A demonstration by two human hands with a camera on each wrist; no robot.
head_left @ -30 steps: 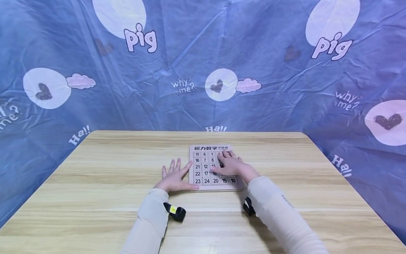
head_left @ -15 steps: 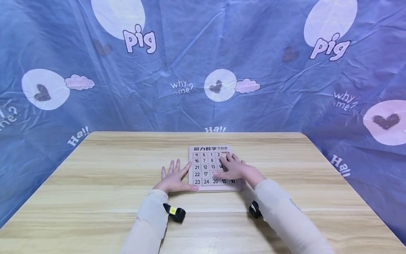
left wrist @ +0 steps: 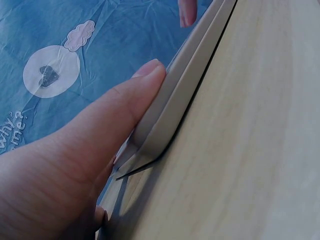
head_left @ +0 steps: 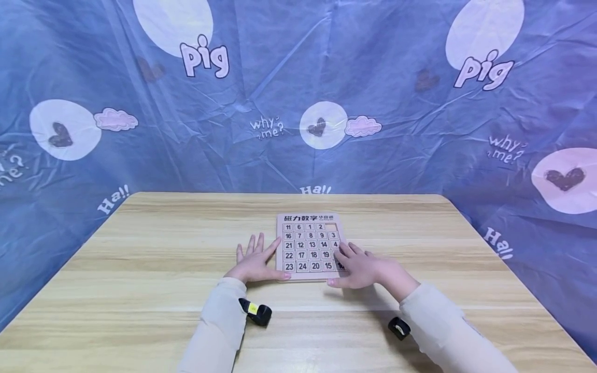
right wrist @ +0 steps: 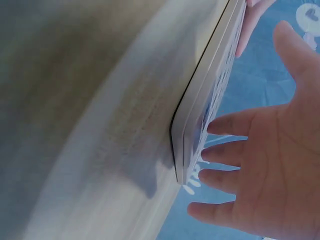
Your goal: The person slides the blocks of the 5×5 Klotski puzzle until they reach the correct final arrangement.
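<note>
A number slide puzzle (head_left: 311,276) with a pale frame lies flat on the table, its square tiles showing black numbers. An unfilled slot (head_left: 330,227) shows at the top right of the grid, just above tile 3. My left hand (head_left: 254,267) is spread along the left side, thumb on the near left corner and index fingertip at the left edge. In the left wrist view the thumb (left wrist: 130,95) presses on the frame's edge. Over the near right corner is my right hand (head_left: 364,267), fingers straight and spread, partly covering tile 10 and hiding the tile above it.
The puzzle rests on a wood-grain table (head_left: 163,248). A blue printed cloth (head_left: 261,67) hangs behind the table and at both sides. Black wrist cameras, one at the left wrist (head_left: 258,312) and one at the right wrist (head_left: 399,328), sit close over the tabletop.
My right hand has drawn back from the puzzle's upper right toward its near right corner, uncovering the slot and tiles 3 and 19. The left hand has stayed in place.
</note>
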